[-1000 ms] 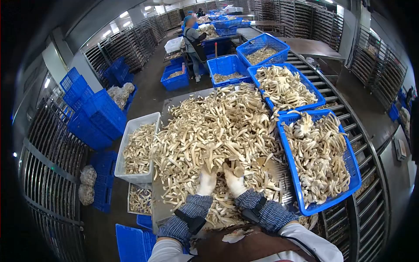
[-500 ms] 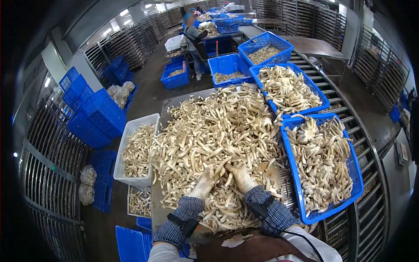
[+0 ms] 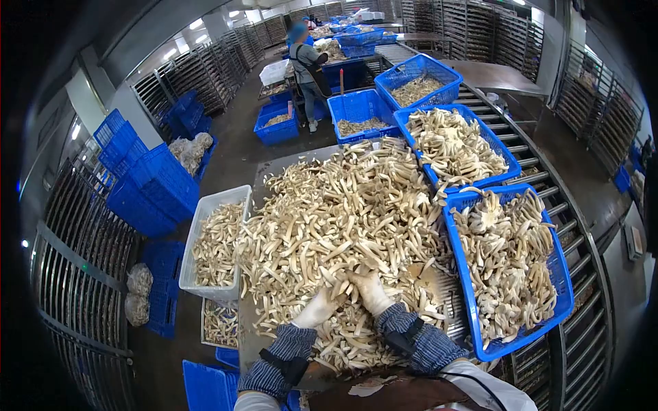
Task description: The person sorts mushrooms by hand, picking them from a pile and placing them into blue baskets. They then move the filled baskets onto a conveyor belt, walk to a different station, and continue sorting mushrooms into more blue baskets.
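Note:
A broad heap of pale, long-stemmed mushrooms (image 3: 343, 198) covers the metal table in front of me. My left hand (image 3: 317, 307), in a whitish glove with a striped knitted cuff, is closed at the near part of the heap, with a mushroom at its fingertips. Just to its right, my right hand (image 3: 371, 291), gloved the same way, has its fingers curled round a mushroom. The fingertips of both hands are partly hidden among the stems.
Blue baskets of mushrooms (image 3: 567, 301) line the right side by a roller conveyor (image 3: 576, 250). A white bin (image 3: 188, 270) of mushrooms stands left. Stacked blue crates (image 3: 154, 181) and racks (image 3: 82, 274) are farther left. Another person (image 3: 305, 61) stands at a table ahead.
Both hands have shifted slightly within the heap, staying close together. A dark piece that showed between them is no longer visible. The person ahead has turned the head away.

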Tool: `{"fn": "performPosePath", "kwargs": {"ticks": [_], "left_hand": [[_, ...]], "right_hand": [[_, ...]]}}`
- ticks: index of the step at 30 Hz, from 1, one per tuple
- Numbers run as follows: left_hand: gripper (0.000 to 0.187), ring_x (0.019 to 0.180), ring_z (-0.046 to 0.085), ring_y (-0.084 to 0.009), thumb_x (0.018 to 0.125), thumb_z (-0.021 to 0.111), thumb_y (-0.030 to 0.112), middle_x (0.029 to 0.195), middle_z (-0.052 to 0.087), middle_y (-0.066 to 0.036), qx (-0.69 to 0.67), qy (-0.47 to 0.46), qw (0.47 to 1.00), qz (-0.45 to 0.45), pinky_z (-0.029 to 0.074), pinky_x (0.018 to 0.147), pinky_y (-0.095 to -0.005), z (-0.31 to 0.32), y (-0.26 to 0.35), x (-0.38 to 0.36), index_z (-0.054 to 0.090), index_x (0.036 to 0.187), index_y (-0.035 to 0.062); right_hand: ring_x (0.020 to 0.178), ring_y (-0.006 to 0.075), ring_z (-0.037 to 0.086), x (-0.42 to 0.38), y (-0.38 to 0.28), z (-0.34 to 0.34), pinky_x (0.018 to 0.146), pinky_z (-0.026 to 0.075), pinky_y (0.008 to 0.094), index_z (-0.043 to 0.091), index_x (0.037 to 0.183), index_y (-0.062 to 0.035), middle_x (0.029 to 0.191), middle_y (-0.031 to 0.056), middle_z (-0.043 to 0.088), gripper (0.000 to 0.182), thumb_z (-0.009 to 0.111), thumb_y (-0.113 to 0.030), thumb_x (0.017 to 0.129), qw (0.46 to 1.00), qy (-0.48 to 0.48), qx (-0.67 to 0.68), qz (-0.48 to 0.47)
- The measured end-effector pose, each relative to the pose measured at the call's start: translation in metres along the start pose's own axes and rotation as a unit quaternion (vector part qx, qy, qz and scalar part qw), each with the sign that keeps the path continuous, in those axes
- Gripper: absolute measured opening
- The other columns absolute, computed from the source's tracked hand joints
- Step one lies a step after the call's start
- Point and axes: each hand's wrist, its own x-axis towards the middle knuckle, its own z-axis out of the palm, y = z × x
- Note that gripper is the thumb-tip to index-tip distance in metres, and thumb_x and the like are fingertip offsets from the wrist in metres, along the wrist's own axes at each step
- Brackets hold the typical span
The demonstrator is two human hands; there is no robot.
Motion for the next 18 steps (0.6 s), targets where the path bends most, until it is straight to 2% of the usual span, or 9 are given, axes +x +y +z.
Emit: {"fn": "performPosePath", "kwargs": {"ticks": [1,3,5,7,9,11,14,17,18], "left_hand": [[0.056,0.134,0.041,-0.0276,0.098,0.055,0.009,0.143,0.044,-0.025,-0.010,0.033,0.999,0.040,0.034,0.109,-0.0321,0.002,-0.015,0.001,0.029,0.141,-0.0143],[0.052,0.130,0.046,-0.0274,0.098,0.056,0.010,0.138,0.049,-0.026,-0.020,0.066,0.994,0.080,0.037,0.107,-0.0322,0.006,-0.035,0.002,0.034,0.139,-0.0134],[0.037,0.100,0.061,-0.0285,0.098,0.052,0.011,0.112,0.065,-0.019,0.107,0.208,0.969,0.076,0.050,0.088,-0.0355,0.008,-0.047,0.005,0.050,0.130,-0.0088],[0.036,0.087,0.061,-0.0221,0.099,0.053,0.015,0.104,0.064,-0.015,0.000,0.204,0.978,0.035,0.052,0.077,-0.0326,0.003,-0.037,0.003,0.053,0.128,-0.0074],[0.042,0.076,0.057,-0.0169,0.099,0.056,0.020,0.093,0.063,-0.011,-0.161,0.149,0.973,-0.078,0.051,0.068,-0.0293,-0.008,0.015,-0.012,0.049,0.132,-0.0052],[0.056,0.074,0.058,-0.0154,0.098,0.058,0.026,0.094,0.063,-0.012,-0.206,0.125,0.970,-0.011,0.051,0.066,-0.0269,-0.025,-0.028,-0.006,0.037,0.140,-0.0051],[0.075,0.114,0.054,-0.0263,0.098,0.057,0.031,0.132,0.049,-0.024,-0.219,0.235,0.936,-0.140,0.047,0.096,-0.0345,-0.039,-0.050,-0.001,0.016,0.149,-0.0055],[0.080,0.143,0.028,-0.0327,0.098,0.055,0.035,0.155,0.021,-0.028,-0.223,0.296,0.907,-0.197,0.025,0.118,-0.0394,-0.030,-0.035,-0.005,0.009,0.151,-0.0047],[0.080,0.142,0.029,-0.0318,0.098,0.055,0.036,0.155,0.023,-0.026,-0.201,0.281,0.924,-0.166,0.025,0.118,-0.0374,-0.025,-0.021,-0.008,0.011,0.151,-0.0047]], "right_hand": [[0.089,0.0212,0.065,-0.002,-0.005,0.002,0.070,0.055,0.0321,0.056,0.115,0.0024,0.102,0.0118,0.066,0.035,0.071,-0.006,0.084,0.992,0.001,0.096,0.086],[0.086,0.0237,0.066,0.017,0.019,-0.002,0.066,0.056,0.0317,0.055,0.115,0.0023,0.100,0.0134,0.065,0.032,0.068,-0.004,0.086,0.989,0.004,0.119,0.084],[0.086,0.0259,0.067,0.017,0.015,0.014,0.068,0.057,0.0314,0.055,0.115,0.0030,0.099,0.0149,0.065,0.032,0.067,-0.002,0.085,0.977,0.041,0.186,0.096],[0.086,0.0270,0.067,0.015,0.012,0.013,0.069,0.057,0.0320,0.056,0.116,0.0028,0.101,0.0157,0.065,0.030,0.065,-0.005,0.088,0.977,0.064,0.171,0.114],[0.087,0.0266,0.067,0.022,0.018,-0.007,0.071,0.056,0.0319,0.058,0.118,0.0011,0.100,0.0157,0.067,0.032,0.064,-0.005,0.087,0.981,-0.024,-0.162,-0.101],[0.091,0.0262,0.067,0.038,0.028,-0.025,0.077,0.055,0.0314,0.058,0.124,-0.0021,0.099,0.0160,0.068,0.042,0.064,0.001,0.083,0.918,-0.056,-0.346,-0.188],[0.090,0.0266,0.067,0.034,-0.019,-0.013,0.079,0.055,0.0315,0.057,0.127,-0.0033,0.100,0.0165,0.068,0.047,0.064,0.003,0.081,0.849,-0.048,-0.456,-0.262],[0.084,0.0280,0.064,0.022,-0.057,0.023,0.083,0.054,0.0323,0.053,0.128,0.0023,0.104,0.0190,0.064,0.049,0.065,-0.001,0.081,0.945,-0.084,-0.309,-0.065],[0.082,0.0274,0.063,0.022,-0.051,0.035,0.086,0.054,0.0325,0.050,0.130,0.0050,0.105,0.0201,0.063,0.051,0.066,-0.002,0.081,0.960,-0.018,-0.264,-0.087]]}}
